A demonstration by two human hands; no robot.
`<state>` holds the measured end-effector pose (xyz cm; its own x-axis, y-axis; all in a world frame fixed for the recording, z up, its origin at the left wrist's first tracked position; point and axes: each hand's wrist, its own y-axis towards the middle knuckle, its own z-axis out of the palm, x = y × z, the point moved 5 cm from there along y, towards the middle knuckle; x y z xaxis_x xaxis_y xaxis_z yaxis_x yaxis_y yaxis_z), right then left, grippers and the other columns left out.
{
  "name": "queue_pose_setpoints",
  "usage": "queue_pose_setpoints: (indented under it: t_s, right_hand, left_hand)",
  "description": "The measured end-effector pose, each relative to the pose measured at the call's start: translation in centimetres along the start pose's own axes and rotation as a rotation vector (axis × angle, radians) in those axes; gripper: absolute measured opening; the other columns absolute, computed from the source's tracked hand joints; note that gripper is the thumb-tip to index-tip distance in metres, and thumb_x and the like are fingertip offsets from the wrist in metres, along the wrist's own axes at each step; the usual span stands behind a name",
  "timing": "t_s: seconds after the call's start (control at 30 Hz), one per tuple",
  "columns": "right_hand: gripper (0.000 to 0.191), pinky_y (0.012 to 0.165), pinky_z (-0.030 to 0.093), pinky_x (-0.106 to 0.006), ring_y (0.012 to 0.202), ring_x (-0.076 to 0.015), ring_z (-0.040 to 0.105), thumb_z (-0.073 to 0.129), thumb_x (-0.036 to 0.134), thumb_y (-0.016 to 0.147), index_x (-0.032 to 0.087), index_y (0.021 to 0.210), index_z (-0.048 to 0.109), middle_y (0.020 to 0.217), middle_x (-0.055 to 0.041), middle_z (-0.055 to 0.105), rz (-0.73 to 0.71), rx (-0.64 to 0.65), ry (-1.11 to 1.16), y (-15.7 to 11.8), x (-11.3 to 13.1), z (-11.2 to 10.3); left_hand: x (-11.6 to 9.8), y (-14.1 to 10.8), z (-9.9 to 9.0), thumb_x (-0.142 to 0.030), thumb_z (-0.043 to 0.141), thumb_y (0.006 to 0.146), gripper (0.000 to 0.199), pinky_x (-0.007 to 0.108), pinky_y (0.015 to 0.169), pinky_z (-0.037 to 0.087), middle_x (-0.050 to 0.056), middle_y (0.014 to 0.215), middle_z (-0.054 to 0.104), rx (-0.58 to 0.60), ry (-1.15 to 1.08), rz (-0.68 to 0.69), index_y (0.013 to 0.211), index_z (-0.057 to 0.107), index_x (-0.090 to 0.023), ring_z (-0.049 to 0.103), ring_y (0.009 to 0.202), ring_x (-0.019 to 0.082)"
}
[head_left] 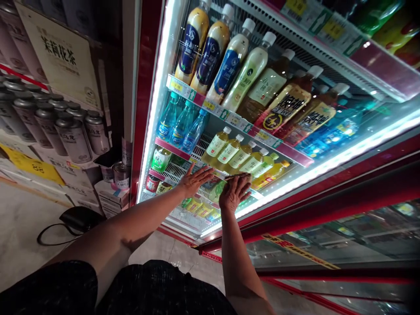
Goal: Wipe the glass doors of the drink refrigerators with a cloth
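Note:
My left hand [196,180] reaches into a lit drinks cooler, its fingers stretched out flat at the front edge of a shelf. Nothing shows in it. My right hand [233,192] is further right along the same shelf edge, with its fingers bent over a folded brownish cloth [242,176] at the shelf front. Just behind both hands stands a row of small pale-yellow drink bottles [231,150] with white caps. Below the hands, a green-labelled bottle [216,191] is partly hidden by my right hand.
Tall tea and milk-tea bottles [259,72] fill the shelf above, with blue bottles [179,124] at the left. The cooler door [315,175] stands open at the right. Grey cans [72,135] line a rack at the left, and a black bag [80,218] lies on the floor.

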<state>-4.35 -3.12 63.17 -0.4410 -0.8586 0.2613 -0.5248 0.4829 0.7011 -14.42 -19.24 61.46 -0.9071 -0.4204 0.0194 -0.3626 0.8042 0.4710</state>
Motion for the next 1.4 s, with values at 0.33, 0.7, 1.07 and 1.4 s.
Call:
queue_pose_setpoints:
  t_s: [0.33, 0.7, 1.07, 1.4]
  right_hand:
    - [0.055, 0.120, 0.017, -0.073, 0.159, -0.0364, 0.008, 0.038, 0.040, 0.101, 0.022, 0.152, 0.052, 0.164, -0.0148, 0.039, -0.179, 0.071, -0.017, -0.9, 3.7, 1.6]
    - [0.062, 0.119, 0.017, -0.074, 0.159, -0.0397, 0.000, 0.040, 0.043, 0.100, 0.014, 0.154, 0.047, 0.165, -0.0184, 0.035, -0.182, -0.042, -0.005, 1.1, 7.9, 1.8]
    - [0.067, 0.117, 0.017, -0.077, 0.158, -0.0421, 0.000, 0.042, 0.046, 0.099, 0.012, 0.156, 0.043, 0.166, -0.0213, 0.031, -0.158, -0.066, 0.013, 1.6, 10.6, 2.2]
    - [0.059, 0.118, 0.018, -0.074, 0.158, -0.0400, 0.007, 0.041, 0.038, 0.101, 0.017, 0.155, 0.047, 0.164, -0.0179, 0.038, -0.238, -0.047, -0.008, 0.8, 12.8, 2.7]
  left_hand:
    - [1.6, -1.9, -0.6, -0.009, 0.045, 0.090, 0.080, 0.062, 0.128, -0.006, -0.002, 0.170, 0.021, -0.028, -0.056, -0.062, 0.164, 0.019, -0.030, 0.008, 0.161, 0.020]
    - [6.5, -4.1, -3.2, -0.013, 0.049, 0.090, 0.079, 0.069, 0.125, -0.006, -0.001, 0.171, 0.018, -0.101, -0.102, -0.271, 0.163, 0.024, -0.031, -0.002, 0.160, 0.032]
    - [11.4, -5.2, -5.0, -0.018, 0.065, 0.084, 0.102, 0.070, 0.125, 0.001, 0.006, 0.173, -0.006, -0.250, -0.117, -0.466, 0.165, 0.004, -0.034, -0.009, 0.158, 0.037]
    - [12.8, -5.8, -4.8, -0.016, 0.063, 0.084, 0.094, 0.065, 0.127, 0.001, 0.008, 0.173, -0.003, -0.172, -0.129, -0.416, 0.165, 0.017, -0.032, -0.009, 0.158, 0.035]
